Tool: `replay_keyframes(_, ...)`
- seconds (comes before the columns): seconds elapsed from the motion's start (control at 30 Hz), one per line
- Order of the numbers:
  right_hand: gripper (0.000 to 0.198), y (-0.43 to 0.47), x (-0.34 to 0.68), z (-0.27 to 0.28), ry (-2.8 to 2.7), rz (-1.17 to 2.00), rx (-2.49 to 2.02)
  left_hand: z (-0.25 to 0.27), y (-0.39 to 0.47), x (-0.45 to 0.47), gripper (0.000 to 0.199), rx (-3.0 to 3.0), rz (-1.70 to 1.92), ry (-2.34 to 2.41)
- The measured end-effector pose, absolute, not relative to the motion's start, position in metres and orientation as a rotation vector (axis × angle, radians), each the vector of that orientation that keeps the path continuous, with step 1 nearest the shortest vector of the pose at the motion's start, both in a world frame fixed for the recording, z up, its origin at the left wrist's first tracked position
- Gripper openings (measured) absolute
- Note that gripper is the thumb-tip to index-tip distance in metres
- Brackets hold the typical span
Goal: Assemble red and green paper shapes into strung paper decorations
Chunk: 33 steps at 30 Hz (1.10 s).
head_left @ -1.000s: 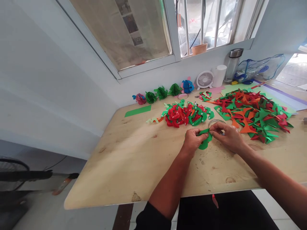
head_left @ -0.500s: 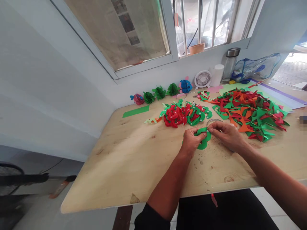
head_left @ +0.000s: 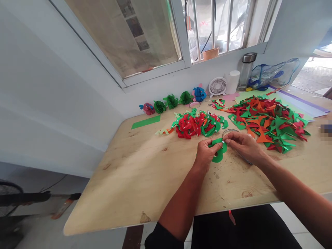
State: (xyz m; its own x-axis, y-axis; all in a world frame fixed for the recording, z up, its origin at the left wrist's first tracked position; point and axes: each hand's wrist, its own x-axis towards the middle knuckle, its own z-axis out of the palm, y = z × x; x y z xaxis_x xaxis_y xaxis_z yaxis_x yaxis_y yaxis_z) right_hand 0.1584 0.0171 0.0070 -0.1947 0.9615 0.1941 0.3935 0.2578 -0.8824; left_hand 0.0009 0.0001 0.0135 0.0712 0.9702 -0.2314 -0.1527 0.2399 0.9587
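Note:
My left hand (head_left: 206, 152) is closed around a green paper cutout (head_left: 218, 158) with rounded lobes, held just above the wooden table. My right hand (head_left: 240, 143) pinches at the cutout's upper right edge, where a small white patch (head_left: 223, 141) shows by the fingertips. A thin ring-shaped object (head_left: 230, 130) lies partly hidden under my right hand. Just beyond my hands is a heap of red cut paper shapes (head_left: 187, 126) and green ones (head_left: 211, 128), several with small white squares on them.
Red, orange and green paper scraps (head_left: 269, 121) are piled at the right. Along the wall stand several folded paper figures (head_left: 171, 101), a small white fan (head_left: 217, 86), a white cylinder (head_left: 233, 82) and a glass bottle (head_left: 246, 72). A green strip (head_left: 146, 122) lies at the left.
The view has shifted slightly. Both hands keep their hold on the green paper cutout, and the right fingertips have moved only a little at its edge.

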Motion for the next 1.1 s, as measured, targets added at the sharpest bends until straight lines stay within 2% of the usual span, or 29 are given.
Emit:
replay_keyframes(0.6,0.028,0.017,0.1607,0.0067,-1.75,0.996,-1.231,0.0139,0.0001,0.0009,0.031,0.925,1.065,1.157)
replay_keyframes(1.1,0.023,0.0182,0.1597,0.0084,-1.69,1.119,-1.178,0.0163,0.0001,0.0011,0.034,0.919,1.119,1.164)
